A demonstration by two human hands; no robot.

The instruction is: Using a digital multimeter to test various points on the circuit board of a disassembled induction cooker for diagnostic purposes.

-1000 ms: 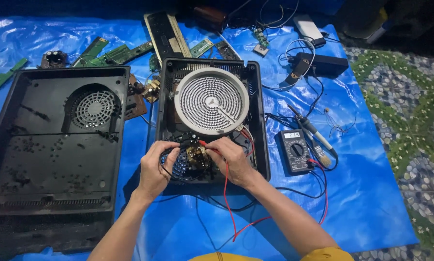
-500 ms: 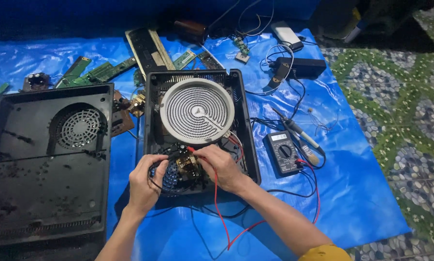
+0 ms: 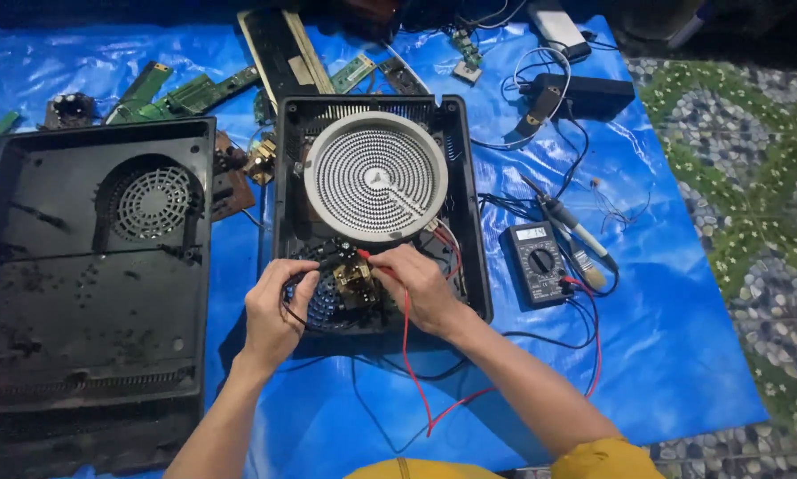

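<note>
Blue tarp [image 3: 665, 337] underneath everything. Empty black housing shell [image 3: 88, 293] lies at your left; the open cooker base [image 3: 465, 204] sits centre, its round coil heating element [image 3: 376, 175] in the upper half. Multimeter [image 3: 539, 263] rests just right of the base. Your right hand [image 3: 421, 286] pinches the red probe [image 3: 376, 263] on the small board below the coil. Your left hand [image 3: 279, 306] grips the black probe [image 3: 323, 264] beside it.

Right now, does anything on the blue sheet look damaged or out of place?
Yes: the black cover, off and lying left of the open cooker, is grimy inside. Loose green circuit boards lie scattered above it.
</note>
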